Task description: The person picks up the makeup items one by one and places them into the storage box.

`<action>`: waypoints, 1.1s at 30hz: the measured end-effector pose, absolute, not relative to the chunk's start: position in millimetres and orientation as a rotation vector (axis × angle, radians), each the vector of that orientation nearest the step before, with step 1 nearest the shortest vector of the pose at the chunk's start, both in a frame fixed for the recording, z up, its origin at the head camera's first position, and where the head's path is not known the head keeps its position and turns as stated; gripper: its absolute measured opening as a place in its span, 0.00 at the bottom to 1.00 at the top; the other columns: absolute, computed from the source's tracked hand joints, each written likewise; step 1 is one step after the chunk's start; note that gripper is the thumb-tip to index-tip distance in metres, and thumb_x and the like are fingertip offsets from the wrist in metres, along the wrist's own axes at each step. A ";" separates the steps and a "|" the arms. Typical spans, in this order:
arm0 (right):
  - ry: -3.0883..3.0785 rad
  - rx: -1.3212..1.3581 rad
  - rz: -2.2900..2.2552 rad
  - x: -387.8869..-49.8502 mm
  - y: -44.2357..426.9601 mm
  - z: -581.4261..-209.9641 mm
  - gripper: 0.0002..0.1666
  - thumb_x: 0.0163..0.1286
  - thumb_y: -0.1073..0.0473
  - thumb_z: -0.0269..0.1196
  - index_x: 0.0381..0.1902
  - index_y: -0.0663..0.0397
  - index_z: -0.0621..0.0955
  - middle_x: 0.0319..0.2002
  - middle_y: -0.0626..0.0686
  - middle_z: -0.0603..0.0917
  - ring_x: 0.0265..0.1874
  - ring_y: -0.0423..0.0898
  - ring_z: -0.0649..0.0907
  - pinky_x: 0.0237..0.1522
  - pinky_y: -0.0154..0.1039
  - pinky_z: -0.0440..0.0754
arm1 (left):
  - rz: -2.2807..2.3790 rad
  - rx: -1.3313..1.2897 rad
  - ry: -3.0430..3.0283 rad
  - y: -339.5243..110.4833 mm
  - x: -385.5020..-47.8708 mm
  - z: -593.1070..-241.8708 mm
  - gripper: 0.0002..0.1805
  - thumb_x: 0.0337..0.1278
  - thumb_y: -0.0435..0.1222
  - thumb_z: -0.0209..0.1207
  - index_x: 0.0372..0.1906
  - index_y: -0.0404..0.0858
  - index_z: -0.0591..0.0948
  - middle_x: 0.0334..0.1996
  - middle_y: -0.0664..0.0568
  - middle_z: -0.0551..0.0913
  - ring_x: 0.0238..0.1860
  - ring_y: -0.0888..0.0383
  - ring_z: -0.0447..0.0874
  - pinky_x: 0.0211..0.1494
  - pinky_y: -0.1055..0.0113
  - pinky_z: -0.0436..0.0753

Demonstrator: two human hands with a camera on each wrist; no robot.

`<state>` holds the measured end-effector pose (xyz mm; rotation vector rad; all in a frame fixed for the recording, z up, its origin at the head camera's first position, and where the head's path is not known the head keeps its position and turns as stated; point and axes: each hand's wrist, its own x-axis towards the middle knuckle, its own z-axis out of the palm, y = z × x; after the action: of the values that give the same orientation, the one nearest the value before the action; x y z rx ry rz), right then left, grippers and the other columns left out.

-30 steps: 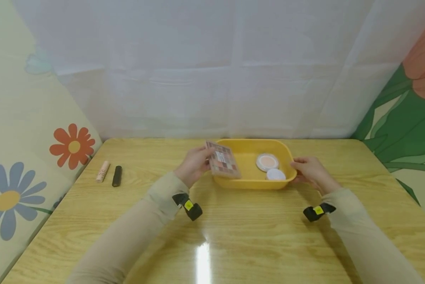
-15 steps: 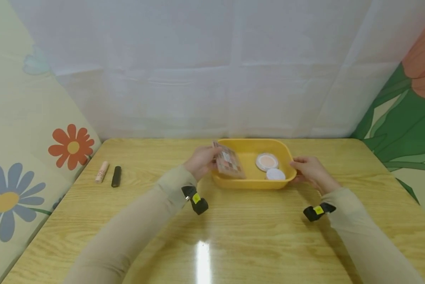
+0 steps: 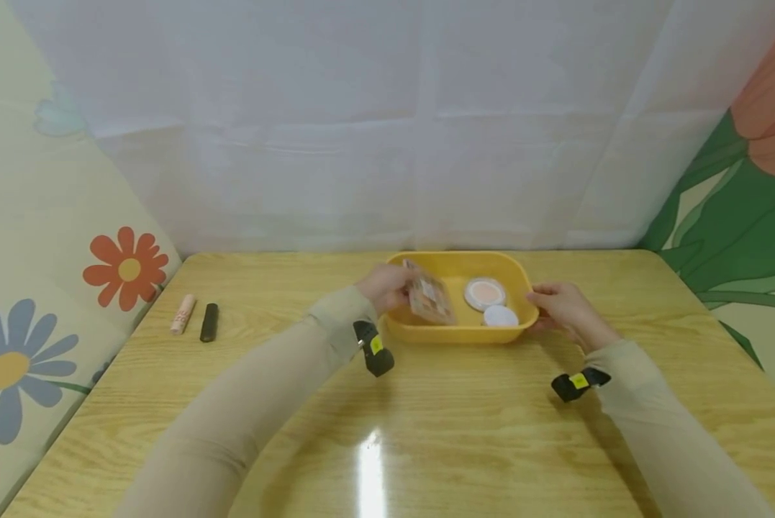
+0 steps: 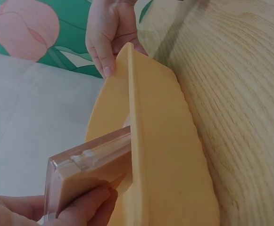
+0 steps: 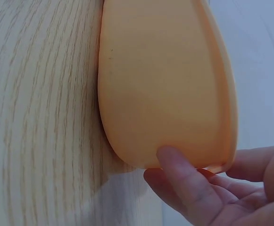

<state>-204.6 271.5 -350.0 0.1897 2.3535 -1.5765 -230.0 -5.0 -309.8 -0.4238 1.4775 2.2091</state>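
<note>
In the head view, my left hand [image 3: 387, 286] pinches an eyeshadow palette [image 3: 429, 296] by its left edge and holds it tilted inside the left part of a yellow basket [image 3: 455, 335]. The left wrist view shows the palette's clear case [image 4: 92, 157] between thumb and fingers, its far end passing behind the basket wall [image 4: 165, 136]. My right hand [image 3: 565, 309] grips the basket's right end, thumb at the rim and fingers against the outside in the right wrist view. Inside the basket lie a round compact [image 3: 485, 294] and a round white-topped item [image 3: 500, 316].
A pink patterned tube [image 3: 183, 314] and a black tube [image 3: 209, 322] lie apart on the left of the wooden table [image 3: 465, 432]. A white cloth [image 3: 309, 180] hangs behind the table. Flower-printed panels [image 3: 24, 266] stand at both sides.
My left hand has moved right, carrying the palette from over the basket's left rim further into the basket. The right hand stays at the basket's right end.
</note>
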 end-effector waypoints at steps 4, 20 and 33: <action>2.358 0.190 -1.567 -204.2 271.2 -348.7 0.31 0.79 0.61 0.45 0.68 0.82 0.56 0.62 0.77 0.66 0.34 0.38 0.82 0.36 0.38 0.86 | 2.192 -0.422 1.495 0.7 -246.5 -325.4 0.25 0.66 0.20 0.48 0.67 0.22 0.63 0.63 0.32 0.69 0.62 0.42 0.71 0.62 0.54 0.75; 2.374 0.168 -1.569 -205.2 274.1 -352.0 0.31 0.78 0.60 0.46 0.67 0.82 0.57 0.60 0.76 0.68 0.32 0.36 0.81 0.35 0.36 0.86 | 2.116 -0.505 1.551 29.3 -365.0 -454.7 0.20 0.57 0.18 0.53 0.56 0.25 0.74 0.50 0.40 0.78 0.51 0.46 0.78 0.51 0.52 0.81; 2.390 0.132 -1.560 -204.9 274.4 -352.9 0.31 0.78 0.60 0.46 0.66 0.84 0.57 0.58 0.76 0.69 0.31 0.34 0.80 0.33 0.35 0.85 | 1.874 -0.284 1.909 21.2 -240.6 -315.9 0.17 0.64 0.20 0.46 0.56 0.18 0.72 0.26 0.44 0.75 0.17 0.58 0.69 0.26 0.70 0.79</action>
<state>-204.9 274.4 -352.9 0.1320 2.3902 -1.5595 -240.6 21.2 -315.9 -0.2840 1.9088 1.8745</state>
